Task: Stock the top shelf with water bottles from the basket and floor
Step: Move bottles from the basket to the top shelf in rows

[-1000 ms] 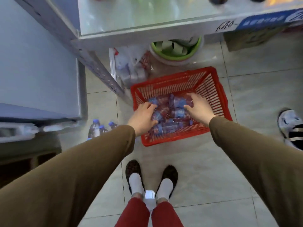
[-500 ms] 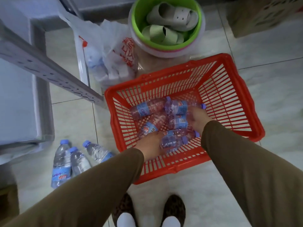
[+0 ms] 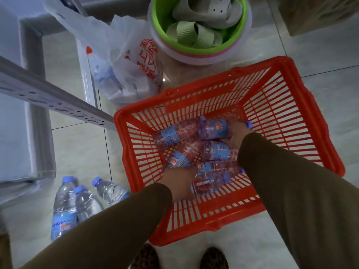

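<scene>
Hands reach into the red slatted plastic basket [image 3: 291, 117] on the tiled floor [image 3: 81, 148]: left hand [image 3: 179, 181] and right hand [image 3: 236, 133] each rest among small clear water bottles [image 3: 213, 150]; whether their fingers grip cannot be told.

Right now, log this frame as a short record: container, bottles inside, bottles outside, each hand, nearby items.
container: red basket on the tiled floor
bottles inside: about five water bottles lying on their sides
bottles outside: three floor bottles left of the basket
left hand: down in the basket among the bottles, grip unclear
right hand: on the far bottles, grip unclear
nearby items: white plastic bag; green tub holding sandals
</scene>
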Demonstrator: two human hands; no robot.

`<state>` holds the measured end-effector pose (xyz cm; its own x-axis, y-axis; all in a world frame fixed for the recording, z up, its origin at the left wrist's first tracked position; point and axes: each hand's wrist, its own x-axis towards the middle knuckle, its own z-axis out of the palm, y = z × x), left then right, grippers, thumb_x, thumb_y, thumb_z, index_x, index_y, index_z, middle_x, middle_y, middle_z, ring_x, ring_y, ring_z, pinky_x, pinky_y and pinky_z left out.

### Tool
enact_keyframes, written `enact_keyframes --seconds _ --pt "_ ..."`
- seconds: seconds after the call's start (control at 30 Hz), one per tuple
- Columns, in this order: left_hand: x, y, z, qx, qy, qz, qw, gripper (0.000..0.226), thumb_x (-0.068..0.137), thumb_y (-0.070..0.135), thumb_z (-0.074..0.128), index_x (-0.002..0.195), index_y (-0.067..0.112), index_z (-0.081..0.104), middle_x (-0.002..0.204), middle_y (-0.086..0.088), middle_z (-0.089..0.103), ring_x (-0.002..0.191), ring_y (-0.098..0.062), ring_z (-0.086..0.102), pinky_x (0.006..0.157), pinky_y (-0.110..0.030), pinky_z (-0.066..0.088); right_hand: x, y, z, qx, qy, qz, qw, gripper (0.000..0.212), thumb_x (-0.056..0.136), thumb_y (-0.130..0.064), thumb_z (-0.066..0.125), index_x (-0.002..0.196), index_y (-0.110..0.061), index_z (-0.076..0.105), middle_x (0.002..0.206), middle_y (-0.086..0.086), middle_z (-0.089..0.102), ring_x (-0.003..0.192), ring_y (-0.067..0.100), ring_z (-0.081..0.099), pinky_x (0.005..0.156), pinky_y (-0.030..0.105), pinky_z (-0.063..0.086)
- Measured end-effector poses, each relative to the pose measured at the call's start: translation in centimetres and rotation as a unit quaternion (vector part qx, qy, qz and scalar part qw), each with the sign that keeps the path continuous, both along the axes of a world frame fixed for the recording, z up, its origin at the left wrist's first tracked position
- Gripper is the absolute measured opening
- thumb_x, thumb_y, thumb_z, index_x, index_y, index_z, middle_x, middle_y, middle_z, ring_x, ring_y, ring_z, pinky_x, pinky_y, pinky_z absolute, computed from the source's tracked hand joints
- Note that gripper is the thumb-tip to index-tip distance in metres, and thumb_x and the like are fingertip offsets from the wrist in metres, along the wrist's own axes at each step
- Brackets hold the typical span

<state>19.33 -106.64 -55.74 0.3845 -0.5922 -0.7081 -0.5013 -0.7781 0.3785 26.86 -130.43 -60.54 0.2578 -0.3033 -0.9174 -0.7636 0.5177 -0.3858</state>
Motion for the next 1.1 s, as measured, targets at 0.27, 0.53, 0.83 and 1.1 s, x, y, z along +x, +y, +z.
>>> enact_keyframes --seconds 0.27,0.53,0.83,1.1 --pt "-0.6 1.2 3.8 -0.042 -0.027 0.071 0.996 0.074 0.083 0.051 0.071 0.145 0.032 0.035 0.132 0.001 0.062 0.12 -0.025 0.06 0.095 -0.035 0.052 -1.9 0.9 5.8 -0.068 -0.044 -0.075 0.994 0.059 0.101 -0.021 0.068 0.15 -0.013 0.036 0.12 0.016 0.07 0.087 0.031 0.075 0.049 0.044 0.063" --pt "-1.1 3.8 19.7 -0.06 -0.023 0.244 0.968 0.083 0.075 0.053 0.078 0.143 0.032 0.035 0.12 0.0 0.067 0.107 -0.027 0.065 0.081 -0.036 0.053 -2.9 1.1 23.0 -0.144 -0.159 -0.118 0.97 0.028 0.094 -0.005 0.071 0.111 -0.016 0.052 0.112 0.014 0.071 0.087 0.026 0.072 0.077 0.042 0.064" --pt "0.9 6.4 47.0 -0.207 -0.044 0.379 0.901 0.061 0.062 0.062 0.073 0.101 0.029 0.042 0.09 0.009 0.065 0.088 -0.024 0.067 0.082 -0.046 0.055 -4.8 3.7 52.4 -0.173 -0.332 0.083 0.924 0.071 0.093 -0.006 0.077 0.15 -0.015 0.035 0.128 0.006 0.066 0.12 0.026 0.067 0.103 0.041 0.056" --pt "2.4 7.6 70.9 -0.331 -0.131 0.41 0.84 0.075 0.065 0.063 0.083 0.126 0.037 0.047 0.122 0.012 0.067 0.109 -0.009 0.066 0.095 -0.04 0.054 -4.5 6.2 78.7 -0.267 -0.448 0.211 0.827 0.081 0.088 -0.025 0.085 0.151 -0.025 0.034 0.124 -0.003 0.063 0.111 0.011 0.065 0.099 0.039 0.056"
